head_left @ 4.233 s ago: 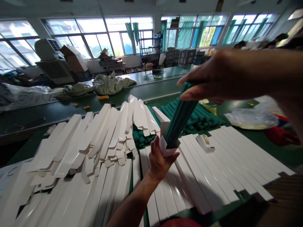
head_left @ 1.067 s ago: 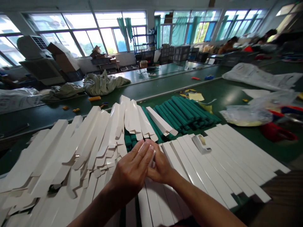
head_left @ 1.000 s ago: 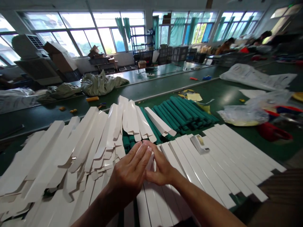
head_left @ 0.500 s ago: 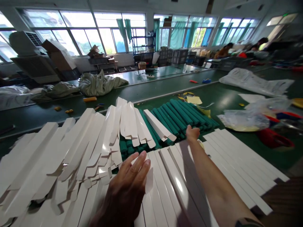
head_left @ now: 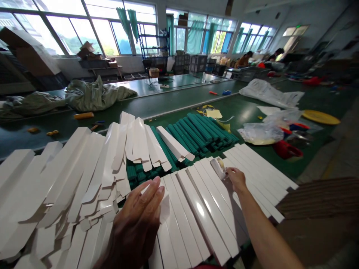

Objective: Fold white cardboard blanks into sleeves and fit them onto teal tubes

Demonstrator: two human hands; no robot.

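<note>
My left hand (head_left: 137, 220) is curved round the flapped end of a long white carton (head_left: 165, 210), its fingers close together and the thumb hidden. Under and beside it lies a row of narrow white cartons (head_left: 193, 213), side by side. Over on the right, my right hand (head_left: 237, 179) is closed, with its fingertips at the near end of a small white tape dispenser (head_left: 217, 168) lying on the cartons. Any strip of tape between those fingers is too small to make out. Behind the row, dark green ribbed sticks (head_left: 196, 130) lie in a pile.
Open-ended white cartons (head_left: 84, 175) are heaped at the left, a few resting on the green sticks. Plastic bags (head_left: 262, 132), a red-handled object (head_left: 287, 149) and a yellow disc (head_left: 321, 116) lie at the right. A crumpled grey-green sack (head_left: 95, 95) sits across the green table (head_left: 165, 102).
My right hand has moved from the edge of the green sticks back toward me, to the tape dispenser. My left hand stays at the carton end. The view has swung to the right.
</note>
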